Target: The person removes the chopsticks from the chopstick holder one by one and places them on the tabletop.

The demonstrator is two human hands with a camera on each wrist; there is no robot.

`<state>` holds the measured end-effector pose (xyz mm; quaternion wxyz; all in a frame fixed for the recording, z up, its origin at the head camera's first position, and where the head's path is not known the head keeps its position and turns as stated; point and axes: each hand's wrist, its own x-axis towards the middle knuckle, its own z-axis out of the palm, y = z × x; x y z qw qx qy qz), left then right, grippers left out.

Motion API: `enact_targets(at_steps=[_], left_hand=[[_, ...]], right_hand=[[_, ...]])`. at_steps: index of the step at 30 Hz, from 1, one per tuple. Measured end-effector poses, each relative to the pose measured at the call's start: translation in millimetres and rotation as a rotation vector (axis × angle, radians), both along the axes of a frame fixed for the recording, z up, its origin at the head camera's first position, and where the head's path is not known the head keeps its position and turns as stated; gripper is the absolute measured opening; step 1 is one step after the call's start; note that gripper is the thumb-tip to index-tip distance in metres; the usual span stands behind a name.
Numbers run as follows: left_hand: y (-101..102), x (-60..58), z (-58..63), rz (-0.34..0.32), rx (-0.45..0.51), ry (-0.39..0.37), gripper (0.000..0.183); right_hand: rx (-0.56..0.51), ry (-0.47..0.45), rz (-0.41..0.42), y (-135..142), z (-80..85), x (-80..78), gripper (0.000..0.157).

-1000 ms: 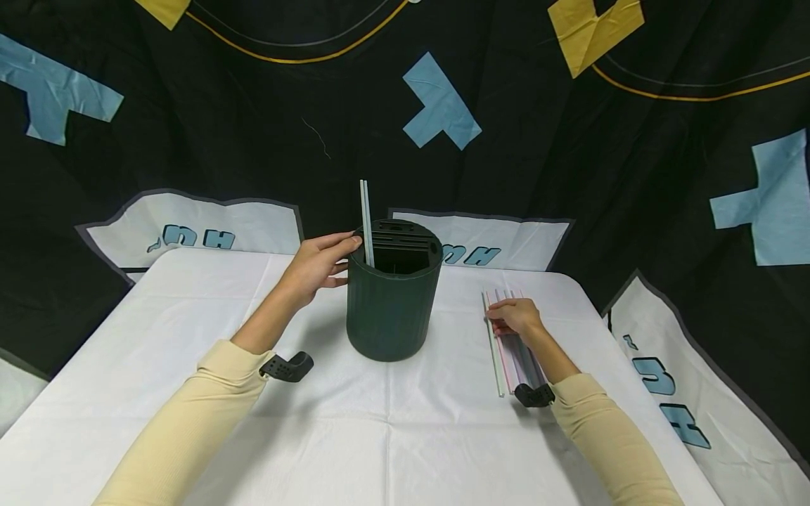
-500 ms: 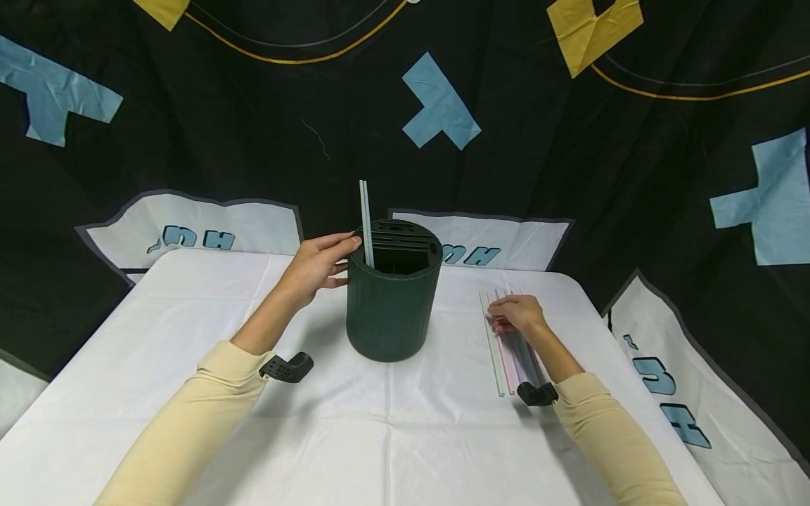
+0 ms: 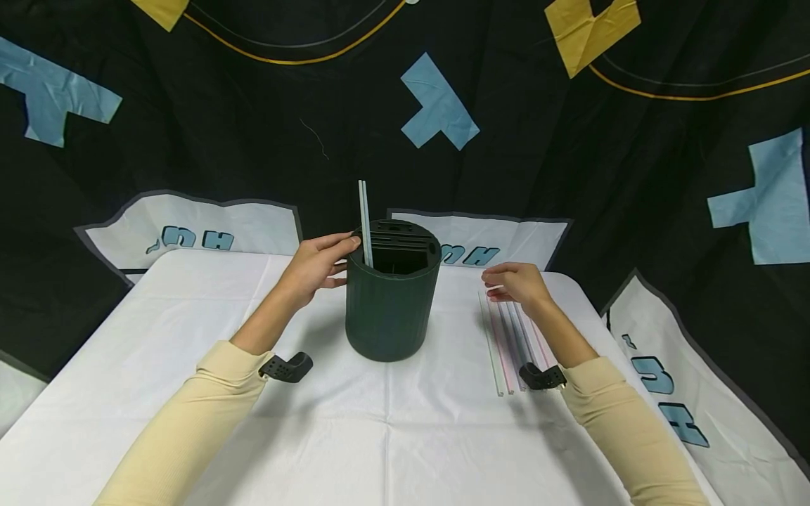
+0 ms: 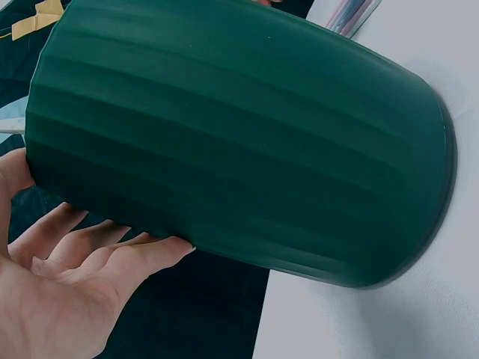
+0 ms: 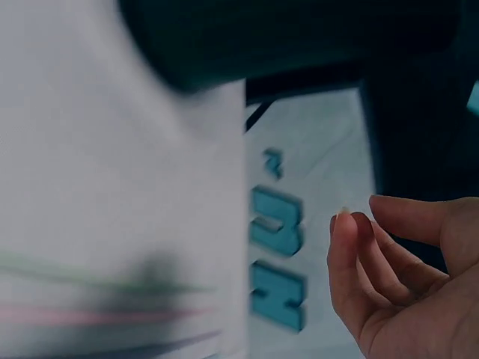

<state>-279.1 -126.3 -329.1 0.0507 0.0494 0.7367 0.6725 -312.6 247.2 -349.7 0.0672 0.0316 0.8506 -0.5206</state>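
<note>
A dark green round holder (image 3: 391, 316) with a slotted half-top stands upright on the white-covered table. Two pale blue straws (image 3: 365, 221) rise from its left side. My left hand (image 3: 316, 266) rests against the holder's left side, its upper fingers at the rim and the others along the wall, as the left wrist view also shows. Over the far end of a row of pastel straws (image 3: 509, 344) hovers my right hand (image 3: 515, 282). Its fingers are loosely bent, and the right wrist view shows thumb and fingertips apart with nothing visible between them.
The white tablecloth (image 3: 380, 457) covers the table on every side of the holder. Behind it hangs a black backdrop (image 3: 304, 140) with blue and yellow patches. A black wrist camera (image 3: 287, 367) sits on the left wrist, another on the right.
My right hand has let go of the green-tinted straw at the row's left edge and risen away toward the table's far side. The left hand and the holder have stayed put.
</note>
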Motion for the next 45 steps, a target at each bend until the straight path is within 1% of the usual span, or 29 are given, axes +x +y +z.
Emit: enact_targets(at_steps=[6,13,18,21,27,31,35,39,45], left_hand=[[0,-0.2,0.3,-0.001,0.007,0.002,0.055],[0,0.0,0.3,0.002,0.005,0.003,0.056],[0,0.0,0.1,0.001,0.004,0.001,0.056],[-1,-0.4,-0.2,-0.002,0.006,-0.001,0.056],[-1,-0.6,-0.3,0.001,0.003,-0.002,0.056],[-1,-1.2,-0.1,-0.003,0.012,-0.007,0.056],[-2,-1.8,0.2,-0.008,0.019,-0.009,0.056],[-2,-1.7,0.8,-0.011,0.017,-0.007,0.055],[-3,-0.8,0.6,-0.018,0.012,0.000,0.054]], right_hand=[[-0.057,0.039,0.024,-26,36.0,4.7,0.037],[-0.135,0.128,0.063,-56,73.6,11.4,0.035],[-0.186,0.149,0.099,-82,92.6,16.6,0.032],[-0.202,0.163,0.144,-95,100.0,18.0,0.030],[-0.245,0.188,0.208,-123,107.2,17.3,0.020],[-0.263,0.180,0.232,-140,106.9,17.5,0.022],[-0.278,0.152,0.253,-153,103.8,17.2,0.026],[-0.265,0.131,0.269,-165,99.6,16.5,0.025],[-0.195,0.143,0.294,-174,92.8,14.0,0.022]])
